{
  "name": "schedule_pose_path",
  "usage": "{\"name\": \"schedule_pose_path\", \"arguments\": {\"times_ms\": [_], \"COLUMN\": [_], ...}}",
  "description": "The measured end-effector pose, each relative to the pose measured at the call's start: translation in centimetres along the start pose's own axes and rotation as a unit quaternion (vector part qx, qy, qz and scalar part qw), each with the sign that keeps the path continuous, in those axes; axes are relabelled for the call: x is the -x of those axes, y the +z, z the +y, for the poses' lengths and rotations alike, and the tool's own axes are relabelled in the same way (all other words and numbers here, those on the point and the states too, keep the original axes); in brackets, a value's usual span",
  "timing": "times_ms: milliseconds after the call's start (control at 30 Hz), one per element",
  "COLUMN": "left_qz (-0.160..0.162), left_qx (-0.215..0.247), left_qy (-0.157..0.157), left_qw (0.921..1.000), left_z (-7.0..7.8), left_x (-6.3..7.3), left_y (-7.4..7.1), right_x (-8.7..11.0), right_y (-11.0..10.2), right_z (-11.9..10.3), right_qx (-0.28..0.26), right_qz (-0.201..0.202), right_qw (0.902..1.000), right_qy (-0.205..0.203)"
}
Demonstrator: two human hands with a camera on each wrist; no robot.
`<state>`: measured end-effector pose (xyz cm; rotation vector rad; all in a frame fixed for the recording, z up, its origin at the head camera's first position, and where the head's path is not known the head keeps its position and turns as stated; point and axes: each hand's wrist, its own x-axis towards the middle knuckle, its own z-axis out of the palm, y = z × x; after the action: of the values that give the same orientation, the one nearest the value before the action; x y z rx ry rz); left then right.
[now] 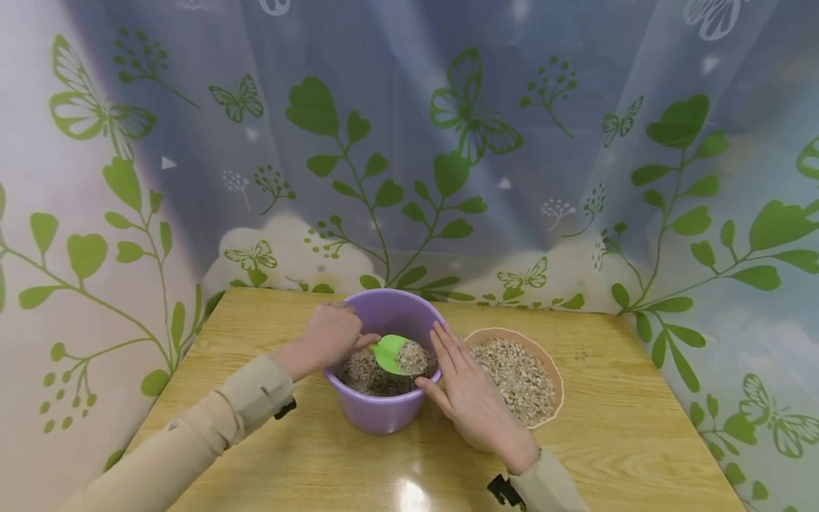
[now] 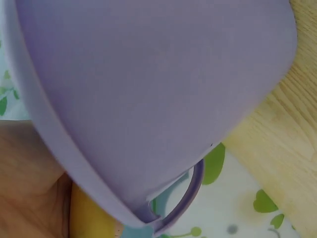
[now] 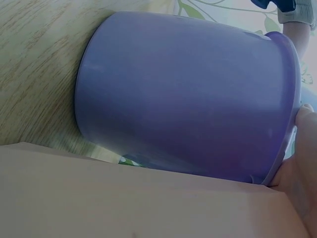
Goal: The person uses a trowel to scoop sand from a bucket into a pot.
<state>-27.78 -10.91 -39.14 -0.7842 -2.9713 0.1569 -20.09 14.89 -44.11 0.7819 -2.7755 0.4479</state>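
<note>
A purple bucket (image 1: 382,412) stands on the table, with dark, grainy material (image 1: 361,373) inside it. My left hand (image 1: 328,336) reaches over its left rim and grips a green scoop (image 1: 386,354) by the handle. Pale, coarse grains (image 1: 412,358) lie in the scoop, which is held inside the bucket's mouth. In the left wrist view a yellow piece (image 2: 91,215), perhaps the handle, shows beside the palm. My right hand (image 1: 470,395) rests against the bucket's right rim, fingers straight. Its thumb (image 3: 304,113) touches the rim in the right wrist view.
To the right of the bucket sits a peach-coloured bowl (image 1: 558,398) of mixed pale grains, partly behind my right hand. A small loop handle (image 2: 190,193) juts from the bucket's rim. Patterned cloth (image 1: 397,235) hangs behind the wooden table (image 1: 640,427) and at both sides.
</note>
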Motion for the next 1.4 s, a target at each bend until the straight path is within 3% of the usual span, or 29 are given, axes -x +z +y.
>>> {"name": "schedule_pose_path", "arguments": {"times_ms": [400, 567, 767, 1100, 1400], "left_qz": [0.039, 0.072, 0.082, 0.095, 0.103], "left_qx": [0.039, 0.054, 0.070, 0.091, 0.092], "left_qy": [-0.038, -0.041, -0.041, -0.054, -0.054], "left_qw": [0.9977, 0.9951, 0.9933, 0.9898, 0.9889], "left_z": [-1.7, -1.9, -2.4, -2.8, -2.8], "left_x": [2.1, 3.2, 4.1, 4.9, 5.0], "left_y": [-0.8, -1.4, -1.5, -1.8, -1.7], "right_x": [0.3, 0.3, 0.1, -0.2, -0.1], "right_y": [0.2, 0.2, -0.2, -0.4, -0.6], "right_z": [-0.2, -0.2, -0.2, 0.0, -0.2], "right_qx": [-0.006, 0.001, 0.014, 0.031, 0.018], "right_qz": [-0.004, -0.004, -0.013, -0.014, -0.026], "right_qw": [0.9999, 1.0000, 0.9998, 0.9994, 0.9995], "right_qy": [0.011, 0.007, 0.006, -0.010, 0.006]}}
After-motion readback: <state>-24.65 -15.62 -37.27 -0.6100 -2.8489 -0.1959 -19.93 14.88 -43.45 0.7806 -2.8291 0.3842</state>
